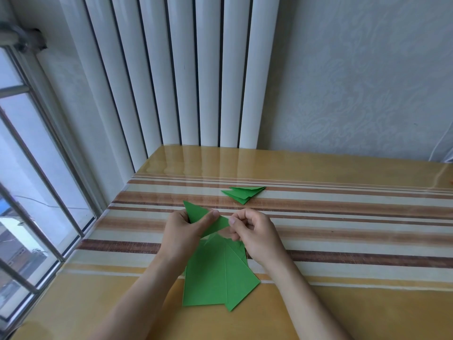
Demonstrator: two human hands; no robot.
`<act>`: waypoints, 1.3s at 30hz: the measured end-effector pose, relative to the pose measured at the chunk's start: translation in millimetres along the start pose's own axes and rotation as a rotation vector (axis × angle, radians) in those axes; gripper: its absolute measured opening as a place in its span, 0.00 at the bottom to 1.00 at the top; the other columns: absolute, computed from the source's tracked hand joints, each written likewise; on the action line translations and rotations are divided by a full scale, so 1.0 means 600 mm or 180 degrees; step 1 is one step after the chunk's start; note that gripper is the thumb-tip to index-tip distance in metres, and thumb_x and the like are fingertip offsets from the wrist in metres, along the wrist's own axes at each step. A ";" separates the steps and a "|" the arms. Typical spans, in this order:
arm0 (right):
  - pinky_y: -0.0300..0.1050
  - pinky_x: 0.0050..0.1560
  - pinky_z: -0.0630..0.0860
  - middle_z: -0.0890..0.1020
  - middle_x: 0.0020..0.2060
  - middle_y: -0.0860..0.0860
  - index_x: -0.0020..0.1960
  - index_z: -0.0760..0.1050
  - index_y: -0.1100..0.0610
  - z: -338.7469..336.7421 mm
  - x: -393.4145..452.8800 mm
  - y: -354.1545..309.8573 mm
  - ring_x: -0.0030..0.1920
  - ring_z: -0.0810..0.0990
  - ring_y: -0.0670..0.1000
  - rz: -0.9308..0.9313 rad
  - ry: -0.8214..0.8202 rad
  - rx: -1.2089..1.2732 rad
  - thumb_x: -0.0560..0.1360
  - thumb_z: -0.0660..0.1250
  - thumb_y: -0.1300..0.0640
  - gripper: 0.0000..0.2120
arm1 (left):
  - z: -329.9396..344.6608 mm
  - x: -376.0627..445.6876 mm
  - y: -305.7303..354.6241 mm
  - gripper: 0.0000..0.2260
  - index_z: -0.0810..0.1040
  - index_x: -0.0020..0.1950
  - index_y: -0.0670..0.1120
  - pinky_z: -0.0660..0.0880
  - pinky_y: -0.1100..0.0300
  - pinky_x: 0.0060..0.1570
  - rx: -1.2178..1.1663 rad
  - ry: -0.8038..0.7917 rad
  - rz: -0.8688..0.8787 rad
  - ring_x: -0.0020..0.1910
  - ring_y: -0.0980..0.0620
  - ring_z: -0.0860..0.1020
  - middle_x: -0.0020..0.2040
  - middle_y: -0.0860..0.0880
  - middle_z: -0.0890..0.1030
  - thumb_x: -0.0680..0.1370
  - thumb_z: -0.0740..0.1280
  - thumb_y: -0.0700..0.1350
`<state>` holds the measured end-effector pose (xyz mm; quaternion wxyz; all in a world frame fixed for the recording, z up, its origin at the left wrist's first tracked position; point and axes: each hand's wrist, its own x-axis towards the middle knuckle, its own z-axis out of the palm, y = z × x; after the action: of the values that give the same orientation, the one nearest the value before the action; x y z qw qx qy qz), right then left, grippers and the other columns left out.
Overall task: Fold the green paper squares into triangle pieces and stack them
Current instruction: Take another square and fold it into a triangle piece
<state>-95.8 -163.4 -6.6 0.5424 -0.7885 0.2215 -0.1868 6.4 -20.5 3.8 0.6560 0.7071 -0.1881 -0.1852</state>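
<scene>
A folded green paper triangle [196,213] is held just above the table between both hands. My left hand [181,231] grips its left part, thumb laid across the top. My right hand [255,231] pinches its right tip with curled fingers. Under the hands lies a loose pile of flat green paper squares [215,276], fanned out. Farther back, a small stack of folded green triangles [244,193] rests on the striped part of the table.
The table [343,241] has a glossy yellow top with brown and cream stripes. A white radiator [186,82] stands behind it, a barred window [36,180] is on the left, and a patterned wall on the right.
</scene>
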 end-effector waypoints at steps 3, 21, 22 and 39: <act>0.57 0.51 0.81 0.86 0.39 0.53 0.46 0.81 0.52 0.003 -0.001 -0.001 0.43 0.85 0.56 0.0090 0.0201 0.0140 0.82 0.68 0.55 0.07 | 0.000 -0.001 0.001 0.11 0.87 0.43 0.41 0.81 0.37 0.51 -0.0015 -0.0062 -0.0028 0.44 0.35 0.86 0.41 0.40 0.88 0.75 0.77 0.49; 0.40 0.38 0.77 0.83 0.36 0.50 0.46 0.74 0.50 -0.015 0.009 0.014 0.33 0.81 0.43 -0.0257 0.0205 -0.0585 0.85 0.63 0.57 0.10 | -0.010 0.004 0.003 0.06 0.87 0.44 0.46 0.79 0.64 0.36 0.0325 -0.0142 -0.0072 0.36 0.55 0.83 0.37 0.52 0.85 0.76 0.77 0.49; 0.41 0.39 0.77 0.83 0.36 0.51 0.45 0.74 0.49 -0.013 0.008 0.013 0.34 0.81 0.44 -0.0315 0.0178 -0.0643 0.85 0.63 0.57 0.10 | -0.010 0.004 0.000 0.05 0.88 0.43 0.48 0.82 0.59 0.41 0.0525 -0.0243 -0.0029 0.39 0.52 0.85 0.38 0.52 0.87 0.76 0.77 0.49; 0.34 0.37 0.71 0.79 0.38 0.42 0.48 0.78 0.50 -0.003 0.004 0.012 0.38 0.76 0.42 -0.0700 -0.0072 -0.0941 0.82 0.69 0.55 0.04 | 0.003 -0.003 -0.008 0.06 0.83 0.40 0.51 0.71 0.67 0.32 0.1651 -0.0353 0.0967 0.31 0.61 0.75 0.34 0.54 0.83 0.77 0.74 0.43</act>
<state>-95.7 -168.5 -12.4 0.3994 -0.8812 0.1529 -0.2015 4.2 -21.0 -0.9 0.4625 0.8036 -0.3683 -0.0691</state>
